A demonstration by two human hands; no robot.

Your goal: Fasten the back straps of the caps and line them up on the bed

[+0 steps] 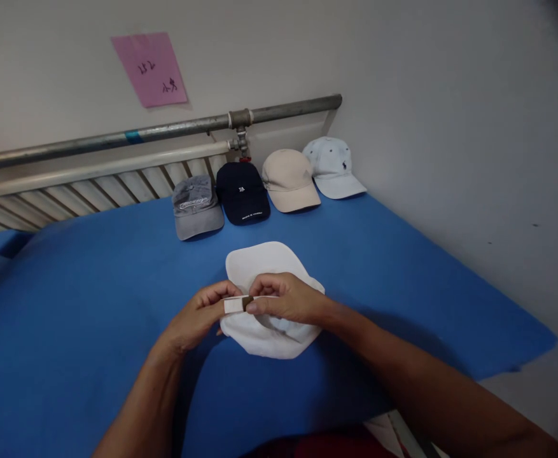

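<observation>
A white baseball cap (269, 340) lies over the blue table surface, its brim pointing away from me and its inside partly showing. Both hands are at its back strap (233, 305), where a small dark buckle (247, 303) shows. My left hand (202, 315) is closed on the strap's left end, fingertips pinching it. My right hand (285, 298) pinches the strap at the buckle between thumb and fingers. The curled fingers hide part of the strap and the cap's opening.
Along the back stand a grey cap (196, 207), a navy cap (242, 194), a beige cap (291, 181) and a pale blue cap (333, 166). Behind them run a radiator (92, 197) and a metal pipe (178, 129). A pink note (151, 70) hangs on the wall.
</observation>
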